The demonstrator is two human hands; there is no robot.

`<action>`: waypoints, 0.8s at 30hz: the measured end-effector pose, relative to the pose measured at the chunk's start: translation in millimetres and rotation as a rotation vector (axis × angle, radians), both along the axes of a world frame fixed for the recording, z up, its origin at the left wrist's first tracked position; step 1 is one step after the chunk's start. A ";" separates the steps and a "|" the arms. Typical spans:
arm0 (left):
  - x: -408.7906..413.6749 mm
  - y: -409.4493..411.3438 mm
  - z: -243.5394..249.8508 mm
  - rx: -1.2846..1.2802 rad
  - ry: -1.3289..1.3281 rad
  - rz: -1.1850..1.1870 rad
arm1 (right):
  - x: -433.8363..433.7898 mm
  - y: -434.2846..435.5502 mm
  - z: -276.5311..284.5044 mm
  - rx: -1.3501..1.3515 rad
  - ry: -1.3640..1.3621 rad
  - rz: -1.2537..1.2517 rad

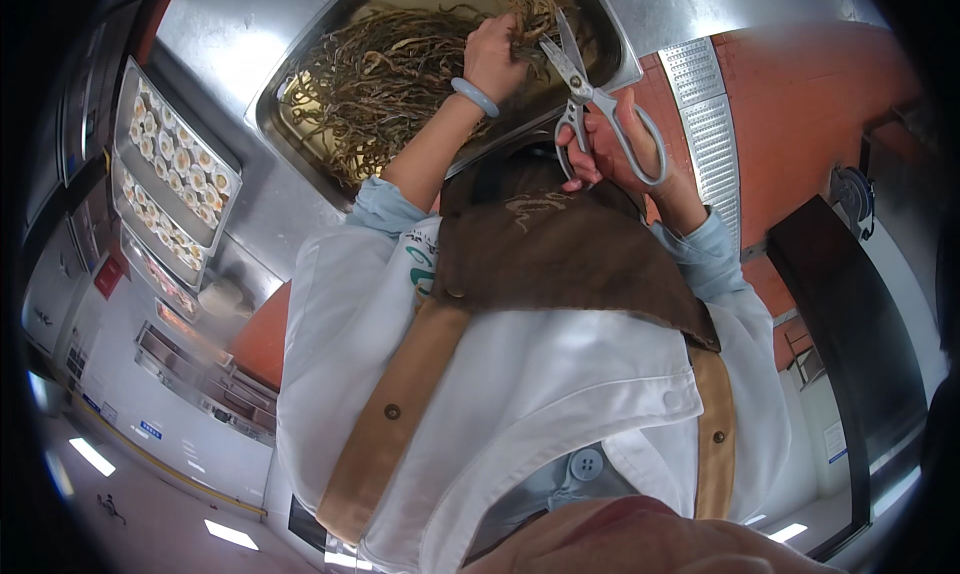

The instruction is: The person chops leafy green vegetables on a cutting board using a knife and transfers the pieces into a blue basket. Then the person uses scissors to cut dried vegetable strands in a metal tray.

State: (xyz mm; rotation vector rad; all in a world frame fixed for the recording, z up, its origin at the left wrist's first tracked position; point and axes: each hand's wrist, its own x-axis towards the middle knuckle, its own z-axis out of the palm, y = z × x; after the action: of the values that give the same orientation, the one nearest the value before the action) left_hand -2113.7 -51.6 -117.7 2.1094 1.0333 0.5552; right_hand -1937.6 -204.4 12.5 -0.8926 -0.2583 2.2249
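My left hand (495,58), with a pale bangle (475,96) at the wrist, grips a bunch of brown dried plant strands (534,8) over a deep steel tray (631,70). My right hand (619,143) has its thumb and fingers in the grey handles of metal scissors (576,83). The scissor blades are apart, and their tips point up at the bunch; whether they touch it I cannot tell. A tangled heap of the same long strands (375,86) fills much of the tray, where some yellowish liquid seems to show.
The tray rests on a steel worktable (217,41). To the left stand metal trays (231,199) of small round white-rimmed pieces. A brown apron (555,244) covers my front, close below the scissors. On the right, a perforated metal drain cover (709,124) crosses the orange-red floor (810,86).
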 end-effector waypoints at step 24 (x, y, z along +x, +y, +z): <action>5.3 20.6 73.6 -0.230 0.863 -0.333 | 63.4 -17.0 6.2 -0.102 -0.391 -0.152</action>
State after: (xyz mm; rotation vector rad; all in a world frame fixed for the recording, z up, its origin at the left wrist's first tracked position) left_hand -2108.4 -31.0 -44.1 2.2567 1.0645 -0.6709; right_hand -1874.2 -221.4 18.8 -1.3571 -0.2485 1.9250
